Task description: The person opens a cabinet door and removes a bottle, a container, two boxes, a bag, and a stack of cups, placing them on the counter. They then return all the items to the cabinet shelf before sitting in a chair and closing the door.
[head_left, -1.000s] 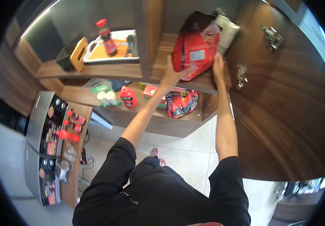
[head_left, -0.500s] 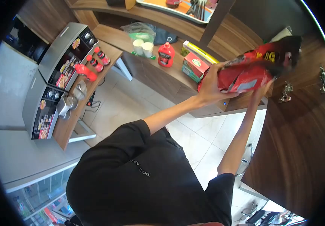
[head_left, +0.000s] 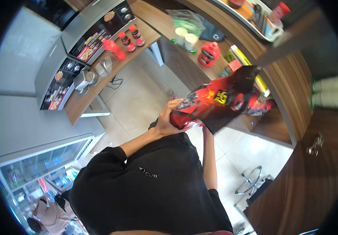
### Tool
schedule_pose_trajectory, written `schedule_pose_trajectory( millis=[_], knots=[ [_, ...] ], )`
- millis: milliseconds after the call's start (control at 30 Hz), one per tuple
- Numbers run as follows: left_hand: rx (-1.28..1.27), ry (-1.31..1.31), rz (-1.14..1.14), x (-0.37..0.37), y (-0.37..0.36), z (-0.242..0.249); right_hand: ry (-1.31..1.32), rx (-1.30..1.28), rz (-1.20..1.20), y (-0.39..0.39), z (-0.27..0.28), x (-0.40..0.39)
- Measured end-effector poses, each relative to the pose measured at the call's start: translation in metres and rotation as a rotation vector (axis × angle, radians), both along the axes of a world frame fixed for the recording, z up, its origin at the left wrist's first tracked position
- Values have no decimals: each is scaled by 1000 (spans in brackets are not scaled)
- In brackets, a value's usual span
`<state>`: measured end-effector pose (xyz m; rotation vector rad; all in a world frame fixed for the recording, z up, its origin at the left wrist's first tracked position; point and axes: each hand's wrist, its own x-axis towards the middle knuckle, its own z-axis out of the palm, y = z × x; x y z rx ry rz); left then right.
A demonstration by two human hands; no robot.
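Note:
A large red and black packet (head_left: pixel 220 98) with yellow lettering is held up in front of me, tilted and slightly blurred. My left hand (head_left: pixel 167 119) grips its lower left end, the fingers wrapped over the edge. Behind the packet, my right hand is hidden; only my right forearm (head_left: pixel 209 156) shows, running up to the packet's underside. A second red packet (head_left: pixel 258 106) is partly visible past the right side of the held one. Beyond, on the wooden counter, a red sauce bottle (head_left: pixel 209 54) stands near white paper cups (head_left: pixel 185 40).
On the left, a wooden shelf (head_left: pixel 75 109) carries red bottles (head_left: pixel 126 42) and metal jugs (head_left: pixel 83 81) before grey machines. Stacked cups (head_left: pixel 327 93) are at right, near a brown door panel (head_left: pixel 306 184). A chair base (head_left: pixel 251 182) stands on the floor. Another person (head_left: pixel 53 215) is at lower left.
The packet has come away from the shelf area at right, toward my body and leftward, with my left hand still on it. My right hand has gone out of sight behind it. The view has turned right.

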<state>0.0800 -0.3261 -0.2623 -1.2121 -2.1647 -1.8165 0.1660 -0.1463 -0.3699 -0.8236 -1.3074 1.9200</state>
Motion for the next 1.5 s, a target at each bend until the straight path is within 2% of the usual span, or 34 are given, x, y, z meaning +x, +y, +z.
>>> schedule_pose_trajectory(
  millis=[167, 200, 267, 333, 400, 433, 467, 500, 600, 633, 733, 900, 1067, 1100, 1200, 1500],
  knots=[
    [-118, -255, 308, -21, -43, -27, 7, -117, 282, -30, -54, -89],
    [-121, -286, 362, -29, -48, -29, -6, -129, 326, -35, -54, -110],
    [-167, -311, 494, -48, -54, -32, -121, -149, 396, -50, -18, -153],
    [-212, -374, 614, -65, -56, -41, -49, -270, 480, -60, -21, -203],
    [-251, -400, 635, -97, -57, -49, -66, -308, 551, -66, -20, -244],
    [-259, -437, 649, -112, -56, -54, -127, -98, 645, -64, -41, -271],
    [-264, -475, 665, -127, -54, -59, -167, -152, 654, -58, -59, -289],
    [-219, -573, 628, -143, -51, -69, -209, -207, 662, -58, -44, -309],
    [-242, -423, 659, -197, -34, -92, -236, -192, 705, -51, -32, -373],
    [-178, -493, 628, -213, -26, -99, -235, -170, 715, -45, -30, -397],
    [-160, -400, 655, -264, 0, -107, -232, -94, 755, -25, -30, -473],
    [-84, -424, 643, -344, 29, -121, -176, 30, 797, 3, -31, -579],
    [-211, -358, 644, -395, 44, -143, -137, 92, 828, 5, -46, -635],
    [-148, -421, 655, -401, 47, -148, -132, 99, 835, 6, -50, -642],
    [-216, -462, 710, -416, 55, -162, -108, 118, 845, 4, -64, -658],
    [-432, -603, 756, -410, 58, -172, 28, 215, 844, -14, -88, -655]
  ],
)
